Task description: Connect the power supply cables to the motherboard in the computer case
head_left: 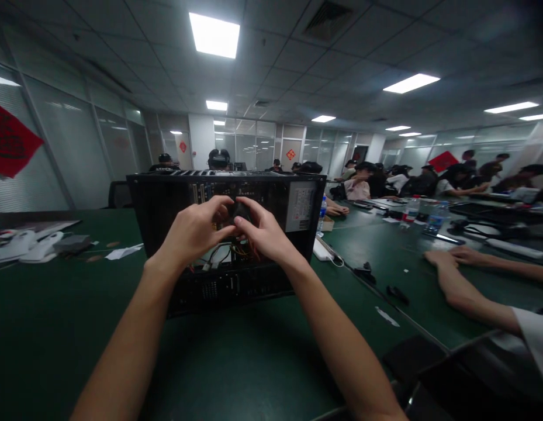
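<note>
An open black computer case (161, 199) stands on the green table in front of me, its inside facing me. My left hand (194, 231) and my right hand (267, 233) meet at the case opening, fingers curled around a small black part (241, 211). Its kind is hard to make out, and whether it is attached to the case is hidden. Below my fingers, loose cables (218, 256) with a pale connector run through the lower interior. A silver power supply with a printed label (301, 206) sits at the upper right of the case.
On the left lie white gloves (30, 247), a grey block (72, 244) and paper (123, 252). A power strip (322, 250), bottles (410, 211) and black scraps (397, 294) are on the right. Another person's forearms (459, 280) rest on the table there.
</note>
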`<state>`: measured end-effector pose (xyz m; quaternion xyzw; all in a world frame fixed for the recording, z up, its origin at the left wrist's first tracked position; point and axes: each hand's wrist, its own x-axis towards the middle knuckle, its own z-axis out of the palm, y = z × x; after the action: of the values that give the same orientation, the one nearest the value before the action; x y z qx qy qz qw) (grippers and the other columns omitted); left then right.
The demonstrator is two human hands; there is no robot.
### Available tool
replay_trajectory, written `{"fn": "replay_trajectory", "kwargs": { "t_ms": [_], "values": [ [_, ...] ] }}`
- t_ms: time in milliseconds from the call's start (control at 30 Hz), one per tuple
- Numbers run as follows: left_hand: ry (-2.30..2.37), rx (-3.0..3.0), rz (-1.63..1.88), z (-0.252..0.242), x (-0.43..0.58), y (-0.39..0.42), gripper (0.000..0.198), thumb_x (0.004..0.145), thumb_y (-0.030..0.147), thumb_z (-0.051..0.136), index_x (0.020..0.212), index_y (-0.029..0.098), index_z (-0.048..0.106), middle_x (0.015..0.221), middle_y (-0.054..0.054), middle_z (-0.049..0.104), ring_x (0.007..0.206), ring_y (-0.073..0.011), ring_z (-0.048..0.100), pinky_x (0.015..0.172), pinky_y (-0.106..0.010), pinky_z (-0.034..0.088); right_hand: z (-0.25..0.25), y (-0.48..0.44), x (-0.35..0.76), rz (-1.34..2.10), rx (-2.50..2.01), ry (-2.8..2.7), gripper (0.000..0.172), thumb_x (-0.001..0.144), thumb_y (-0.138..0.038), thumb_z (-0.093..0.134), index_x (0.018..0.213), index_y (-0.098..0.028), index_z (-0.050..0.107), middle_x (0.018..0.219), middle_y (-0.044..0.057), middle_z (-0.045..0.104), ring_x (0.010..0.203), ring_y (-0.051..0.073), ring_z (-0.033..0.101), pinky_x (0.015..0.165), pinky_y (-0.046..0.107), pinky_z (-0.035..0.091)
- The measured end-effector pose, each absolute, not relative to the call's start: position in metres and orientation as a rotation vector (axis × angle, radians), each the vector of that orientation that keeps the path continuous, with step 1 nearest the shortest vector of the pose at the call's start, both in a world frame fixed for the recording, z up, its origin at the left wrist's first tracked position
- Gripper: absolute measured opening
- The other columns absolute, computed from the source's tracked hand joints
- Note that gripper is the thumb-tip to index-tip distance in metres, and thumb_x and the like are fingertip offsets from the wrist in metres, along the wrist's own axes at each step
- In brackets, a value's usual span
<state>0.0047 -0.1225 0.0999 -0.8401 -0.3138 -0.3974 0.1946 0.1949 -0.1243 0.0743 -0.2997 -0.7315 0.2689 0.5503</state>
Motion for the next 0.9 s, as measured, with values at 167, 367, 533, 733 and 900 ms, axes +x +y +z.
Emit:
{"fn": "replay_trajectory", "kwargs": {
  "t_ms": [167, 367, 533, 733, 900],
  "values": [
    [-0.654, -2.245, -1.052, 0.085, 0.015, -0.101, 0.023, 0.093, 0.036, 0.062, 0.109, 0.02, 0.068, 0.111, -0.011, 0.075, 0.097, -0.0234, 0.072, 0.084, -0.034, 0.053, 0.063, -0.115, 0.215, 0.76, -0.751, -1.595, 0.062, 0.088, -0.038, 0.051, 0.146, -0.015, 0.051, 0.146, 0.009, 0.056, 0.131, 0.024, 0.054, 0.116, 0.045, 0.04],
    [-0.37, -2.111, -1.022, 0.064, 0.025, -0.075, 0.021, 0.1, 0.03, 0.053, 0.105, 0.018, 0.068, 0.106, -0.007, 0.076, 0.091, -0.0173, 0.073, 0.08, -0.029, 0.053, 0.036, -0.104, 0.241, 0.614, -0.792, -1.669, 0.064, 0.083, -0.02, 0.043, 0.147, -0.02, 0.052, 0.145, 0.003, 0.058, 0.132, 0.021, 0.054, 0.118, 0.043, 0.038],
    [-0.345, -2.149, -0.971, 0.049, 0.024, -0.055, 0.022, 0.101, 0.029, 0.052, 0.111, 0.017, 0.067, 0.104, -0.006, 0.077, 0.088, -0.0162, 0.073, 0.079, -0.028, 0.055, 0.015, -0.094, 0.247, -0.033, -0.823, -2.058, 0.069, 0.084, -0.006, 0.045, 0.152, -0.016, 0.043, 0.152, 0.013, 0.047, 0.142, 0.024, 0.043, 0.122, 0.045, 0.032],
    [-0.509, -2.259, -0.915, 0.029, 0.024, -0.033, 0.024, 0.099, 0.028, 0.055, 0.116, 0.018, 0.068, 0.112, -0.008, 0.076, 0.099, -0.0214, 0.073, 0.087, -0.032, 0.055, 0.013, -0.086, 0.234, -0.423, -1.173, -2.145, 0.055, 0.093, -0.008, 0.041, 0.148, -0.012, 0.044, 0.143, 0.02, 0.05, 0.133, 0.029, 0.049, 0.111, 0.043, 0.044],
    [-0.914, -2.358, -0.698, 0.019, 0.026, -0.018, 0.025, 0.098, 0.026, 0.053, 0.116, 0.018, 0.069, 0.114, -0.013, 0.074, 0.099, -0.0263, 0.072, 0.085, -0.036, 0.055, 0.02, -0.059, 0.228, -0.369, -1.485, -2.319, 0.042, 0.1, -0.014, 0.036, 0.136, -0.021, 0.056, 0.124, 0.015, 0.063, 0.108, 0.025, 0.064, 0.09, 0.037, 0.052]
  ]
}}
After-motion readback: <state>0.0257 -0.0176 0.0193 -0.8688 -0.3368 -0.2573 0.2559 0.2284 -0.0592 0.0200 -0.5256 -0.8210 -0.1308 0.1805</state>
